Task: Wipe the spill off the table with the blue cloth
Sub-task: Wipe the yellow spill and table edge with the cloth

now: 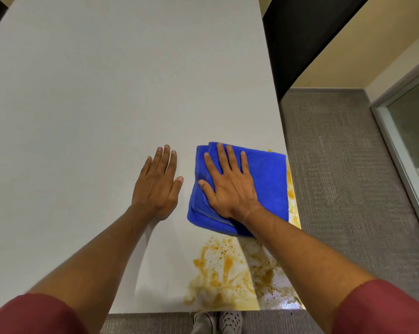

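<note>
A folded blue cloth [268,179] lies on the white table [107,92] near its right edge. My right hand [230,184] presses flat on the cloth's left half, fingers spread. An orange-brown spill [230,273] is smeared over the table's near right corner, and a strip of it runs along the right edge beside the cloth [291,189]. My left hand [159,184] rests flat on the bare table just left of the cloth, holding nothing.
The table's right edge lies close to the cloth, and its near edge is just below the spill. Grey carpet [343,177] spreads to the right. A dark panel [297,39] stands at the far right. My feet [218,323] show below the near edge.
</note>
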`<state>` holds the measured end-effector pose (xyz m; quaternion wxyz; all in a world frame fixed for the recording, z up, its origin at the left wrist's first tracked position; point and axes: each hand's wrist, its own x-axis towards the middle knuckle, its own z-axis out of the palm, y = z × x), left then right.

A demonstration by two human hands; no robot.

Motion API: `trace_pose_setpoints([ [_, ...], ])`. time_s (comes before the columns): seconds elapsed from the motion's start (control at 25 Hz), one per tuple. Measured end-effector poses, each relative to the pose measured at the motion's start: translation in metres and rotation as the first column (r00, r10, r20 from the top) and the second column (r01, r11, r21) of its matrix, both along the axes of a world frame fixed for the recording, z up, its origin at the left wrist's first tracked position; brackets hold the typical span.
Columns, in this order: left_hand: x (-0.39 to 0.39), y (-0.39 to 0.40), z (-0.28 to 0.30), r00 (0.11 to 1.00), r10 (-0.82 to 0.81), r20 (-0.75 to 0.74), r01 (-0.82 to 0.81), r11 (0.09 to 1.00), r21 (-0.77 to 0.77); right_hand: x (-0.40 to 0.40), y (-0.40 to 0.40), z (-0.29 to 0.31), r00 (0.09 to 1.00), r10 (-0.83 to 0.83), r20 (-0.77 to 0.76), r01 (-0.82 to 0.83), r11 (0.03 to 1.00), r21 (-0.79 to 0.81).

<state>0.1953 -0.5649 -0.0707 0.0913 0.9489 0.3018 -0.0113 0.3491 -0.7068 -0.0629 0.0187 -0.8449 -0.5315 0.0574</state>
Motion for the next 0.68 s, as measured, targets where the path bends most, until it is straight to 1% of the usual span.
trace_pose_setpoints([
  [0.12, 0.002, -0.001, -0.003, 1.000, 0.014, -0.016, -0.014, 1.000, 0.005, 0.022, -0.003, 0.002, 0.996, -0.076, 0.044, 0.077, 0.997, -0.010],
  [0.24, 0.004, -0.005, -0.004, 0.999, 0.034, 0.006, -0.034, 0.999, -0.001, 0.046, -0.012, 0.005, 0.984, -0.156, 0.083, 0.158, 0.987, -0.018],
  [0.32, 0.004, -0.005, -0.004, 0.999, 0.036, 0.012, -0.036, 0.999, 0.007, 0.061, -0.022, 0.006, 0.973, -0.217, 0.080, 0.220, 0.975, -0.031],
  [0.44, 0.003, -0.004, -0.004, 0.999, 0.042, 0.021, -0.042, 0.999, 0.014, 0.075, -0.037, 0.002, 0.953, -0.302, 0.008, 0.302, 0.951, -0.071],
  [0.6, 0.003, -0.004, -0.003, 0.999, 0.041, 0.022, -0.041, 0.999, 0.018, 0.073, -0.050, 0.001, 0.924, -0.374, -0.082, 0.374, 0.927, -0.009],
  [0.68, 0.003, -0.005, -0.002, 0.999, 0.041, 0.021, -0.041, 0.999, 0.015, 0.068, -0.060, 0.002, 0.921, -0.375, -0.109, 0.379, 0.925, 0.017],
])
